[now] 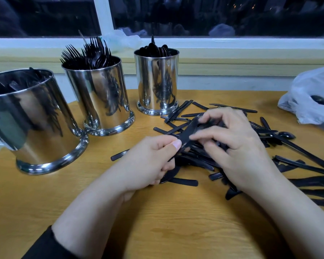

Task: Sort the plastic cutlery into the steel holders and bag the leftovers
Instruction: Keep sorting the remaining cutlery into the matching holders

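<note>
The left hand [150, 161] pinches a bundle of black cutlery handles [187, 133], thumb pressed on top, the other fingers curled under. The bundle slants up and away from the thumb toward the right hand [238, 146], whose fingers are bent down over the bundle's far end, index tip and thumb touching the handles; whether they grip a single piece or just steady the bundle cannot be told.

Under and beyond the right fingers lies the loose pile [269, 143] of black cutlery, spreading right of that hand across the wooden table [176, 221]. A few stray handles lie just past the fingertips, toward the spoon holder [157, 83], which stands straight beyond them and is packed with spoons. Left of the left fingers stand two more steel holders: the fork holder [99, 96], tines up, and, nearest the left edge, the third holder [32, 120] with dark pieces inside, type unclear. Far right of the right hand sits a white bag [312, 98], open, a few dark pieces inside
</note>
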Available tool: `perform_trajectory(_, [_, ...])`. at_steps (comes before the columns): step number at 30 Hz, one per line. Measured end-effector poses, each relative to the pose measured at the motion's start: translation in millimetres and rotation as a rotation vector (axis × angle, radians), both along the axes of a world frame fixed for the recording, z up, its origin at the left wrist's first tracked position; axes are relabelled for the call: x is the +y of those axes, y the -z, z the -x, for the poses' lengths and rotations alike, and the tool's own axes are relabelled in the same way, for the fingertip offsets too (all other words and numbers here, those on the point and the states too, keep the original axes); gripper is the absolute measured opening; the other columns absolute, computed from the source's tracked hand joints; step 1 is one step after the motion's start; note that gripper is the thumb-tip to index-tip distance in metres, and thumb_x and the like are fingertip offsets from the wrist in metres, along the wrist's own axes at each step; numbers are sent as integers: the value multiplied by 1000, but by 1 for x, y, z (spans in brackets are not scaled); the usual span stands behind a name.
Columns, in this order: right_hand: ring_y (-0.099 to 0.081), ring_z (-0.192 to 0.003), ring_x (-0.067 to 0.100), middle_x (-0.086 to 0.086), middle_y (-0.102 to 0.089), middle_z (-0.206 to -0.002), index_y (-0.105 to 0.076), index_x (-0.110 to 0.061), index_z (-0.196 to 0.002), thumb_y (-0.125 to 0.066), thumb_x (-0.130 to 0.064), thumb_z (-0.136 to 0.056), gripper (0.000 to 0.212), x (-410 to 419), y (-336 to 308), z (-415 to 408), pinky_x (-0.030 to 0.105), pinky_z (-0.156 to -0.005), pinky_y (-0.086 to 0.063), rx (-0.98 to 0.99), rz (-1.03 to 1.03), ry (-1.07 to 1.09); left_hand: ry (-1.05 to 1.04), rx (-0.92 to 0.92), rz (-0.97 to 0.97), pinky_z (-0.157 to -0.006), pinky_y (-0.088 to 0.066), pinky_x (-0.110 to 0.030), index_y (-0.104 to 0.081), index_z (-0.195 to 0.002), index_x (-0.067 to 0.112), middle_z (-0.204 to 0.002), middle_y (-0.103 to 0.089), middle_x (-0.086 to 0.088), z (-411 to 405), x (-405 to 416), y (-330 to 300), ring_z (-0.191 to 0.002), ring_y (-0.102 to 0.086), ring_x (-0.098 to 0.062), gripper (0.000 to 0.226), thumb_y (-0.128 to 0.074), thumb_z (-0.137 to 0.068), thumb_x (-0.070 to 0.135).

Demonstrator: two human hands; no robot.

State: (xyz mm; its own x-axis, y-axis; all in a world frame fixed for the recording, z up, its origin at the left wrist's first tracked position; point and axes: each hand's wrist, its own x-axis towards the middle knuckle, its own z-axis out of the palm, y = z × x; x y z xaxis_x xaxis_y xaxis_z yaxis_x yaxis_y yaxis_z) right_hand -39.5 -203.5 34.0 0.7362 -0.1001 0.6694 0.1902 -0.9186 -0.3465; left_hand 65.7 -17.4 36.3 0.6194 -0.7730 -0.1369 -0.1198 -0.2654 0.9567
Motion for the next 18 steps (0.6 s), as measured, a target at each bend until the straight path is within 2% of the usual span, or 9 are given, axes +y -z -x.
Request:
perform_trajectory(2, [-49,-112,9,-11,-55,-117,-74,-25,-111,-60,-8,-97,26,0,-3,2,12,-94,-35,-34,-116,59,-92,17,28,-44,-28,-23,-74,-102,23,-62,-40,4,-3,0,1,-48,-27,-11,32,-48,-107,41])
perform_trajectory(4, [-53,-107,4,-16,-57,-110,-71,-27,-110,-58,-13,-96,23,-3,-3,3,14,-91,-38,10,-183,97,-184,23,76,-45,-25,-25,-72,-97,20,-62,-40,4,-8,3,2,-48,-27,-11,31,-50,-107,39])
perform_trajectory(7, [-53,-106,4,-21,-58,-106,-71,-33,-106,-58,-33,-95,18,-7,-2,-1,25,-95,-43,256,-92,92,-266,6,114,-46,-26,-27,-64,-92,17,-65,-47,2,-16,9,3,-47,-32,-13,28,-51,-107,37])
perform_trajectory(9, [-51,-105,1,-21,-57,-105,-72,-36,-106,-60,-42,-94,18,-8,-10,-8,28,-96,-43,418,-7,79,-303,-31,117,-45,-26,-26,-61,-93,18,-67,-55,-1,-18,13,2,-42,-35,-14,27,-51,-107,39])
perform_trajectory(12, [-46,-112,2,-22,-53,-111,-70,-41,-110,-64,-56,-89,26,-4,-22,-17,32,-100,-41,647,106,41,-351,-39,146,-46,-21,-25,-59,-101,14,-62,-46,-4,-21,17,1,-42,-27,-14,27,-52,-106,39])
perform_trajectory(15, [-40,-119,4,-25,-46,-118,-63,-46,-121,-64,-60,-88,36,4,-18,-23,34,-107,-35,772,152,14,-380,-53,141,-47,-21,-28,-64,-103,16,-58,-36,2,-24,22,0,-46,-25,-14,32,-52,-105,45])
perform_trajectory(18, [-37,-117,1,-25,-45,-119,-61,-45,-126,-63,-56,-91,37,6,-11,-25,32,-109,-31,786,185,2,-417,-85,120,-46,-27,-29,-65,-85,14,-53,-37,3,-29,25,2,-43,-28,-14,40,-51,-105,47])
